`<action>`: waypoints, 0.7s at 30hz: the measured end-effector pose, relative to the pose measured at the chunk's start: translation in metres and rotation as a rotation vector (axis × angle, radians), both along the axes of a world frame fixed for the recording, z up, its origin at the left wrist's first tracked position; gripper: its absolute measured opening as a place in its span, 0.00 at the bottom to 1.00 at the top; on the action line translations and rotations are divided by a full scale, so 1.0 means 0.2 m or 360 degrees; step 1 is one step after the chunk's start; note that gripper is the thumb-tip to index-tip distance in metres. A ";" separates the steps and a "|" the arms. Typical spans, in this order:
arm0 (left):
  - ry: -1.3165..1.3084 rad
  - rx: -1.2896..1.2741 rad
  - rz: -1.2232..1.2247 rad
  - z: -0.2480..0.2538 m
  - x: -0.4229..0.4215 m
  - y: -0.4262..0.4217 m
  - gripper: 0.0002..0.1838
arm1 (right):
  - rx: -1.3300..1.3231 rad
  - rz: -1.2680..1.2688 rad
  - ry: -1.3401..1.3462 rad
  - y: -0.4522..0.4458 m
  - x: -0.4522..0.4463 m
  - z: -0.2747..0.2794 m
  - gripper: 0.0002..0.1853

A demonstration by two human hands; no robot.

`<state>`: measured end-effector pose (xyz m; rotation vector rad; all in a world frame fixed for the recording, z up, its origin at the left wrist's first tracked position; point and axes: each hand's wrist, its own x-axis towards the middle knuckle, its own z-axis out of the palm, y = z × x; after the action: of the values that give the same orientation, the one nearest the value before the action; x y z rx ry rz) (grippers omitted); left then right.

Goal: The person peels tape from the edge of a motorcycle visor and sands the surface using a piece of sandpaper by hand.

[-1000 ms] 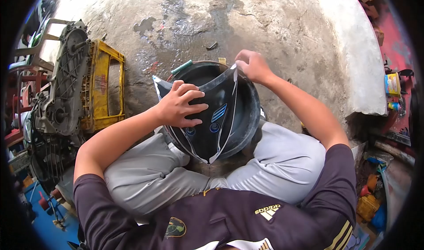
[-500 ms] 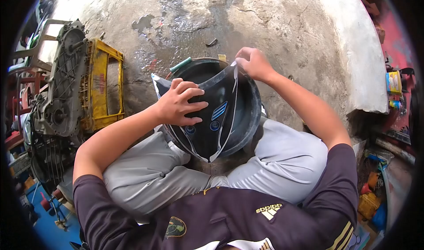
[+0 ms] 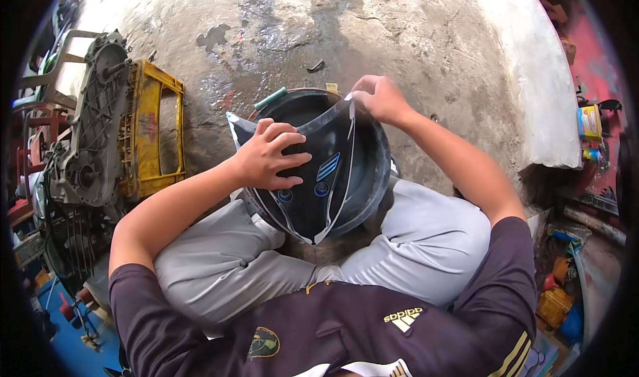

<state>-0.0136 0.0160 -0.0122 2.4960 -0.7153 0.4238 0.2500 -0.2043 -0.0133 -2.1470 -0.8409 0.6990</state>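
A black, pointed motorcycle fairing panel [image 3: 313, 207] with ragged white edges and blue stickers lies across a round black basin [image 3: 374, 194] between my legs. My left hand [image 3: 271, 156] rests on the panel's left side, fingers spread over its surface. At the panel's upper right corner, my right hand [image 3: 381, 100] has thumb and fingertips pinched together on the white tip. Whatever else may sit between those fingertips is too small to make out. A teal-green tube-like piece [image 3: 271, 98] is at the basin's far left rim.
A yellow crate [image 3: 152, 130] and a grey engine casing [image 3: 90, 130] stand on the left. Wet patches mark the concrete floor [image 3: 413, 44], where a small dark piece [image 3: 315, 65] lies beyond the basin. A white ledge [image 3: 539, 90] runs along the right, with clutter [image 3: 559, 297] below it.
The whole view has shifted very slightly. My right fingers remain at the panel's corner with a slight change of pose, and my left hand keeps its place on the panel.
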 end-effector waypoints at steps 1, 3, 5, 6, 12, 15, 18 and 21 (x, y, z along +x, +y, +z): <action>-0.0008 -0.0004 0.0000 0.00 0.00 0.00 0.28 | -0.0068 -0.0011 0.0048 0.00 -0.02 0.03 0.09; 0.0003 0.0012 0.0006 0.00 0.00 0.00 0.28 | -0.0160 -0.0024 0.0137 0.01 -0.02 0.06 0.09; 0.0001 0.0028 0.0010 0.01 0.00 0.00 0.28 | -0.0068 -0.0021 0.0162 0.03 0.04 -0.01 0.09; 0.0005 0.0038 0.0003 0.01 0.00 0.00 0.28 | 0.0020 -0.0028 0.0195 0.05 0.06 -0.03 0.09; 0.0006 0.0017 0.0005 0.00 -0.01 0.00 0.28 | -0.0021 -0.0089 0.0237 0.03 0.03 -0.03 0.09; -0.0001 0.0025 0.0022 0.00 -0.01 0.00 0.28 | -0.0124 -0.0099 0.0276 0.01 0.00 0.00 0.08; 0.0003 0.0023 0.0027 0.00 -0.01 0.00 0.28 | -0.0101 -0.0098 0.0250 0.03 0.02 -0.02 0.08; 0.0005 0.0032 0.0029 0.01 -0.01 0.00 0.27 | -0.0006 -0.0164 0.0422 0.06 0.05 -0.05 0.08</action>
<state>-0.0151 0.0159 -0.0108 2.5235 -0.6993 0.4215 0.2591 -0.1931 -0.0230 -2.0278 -0.5845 0.9077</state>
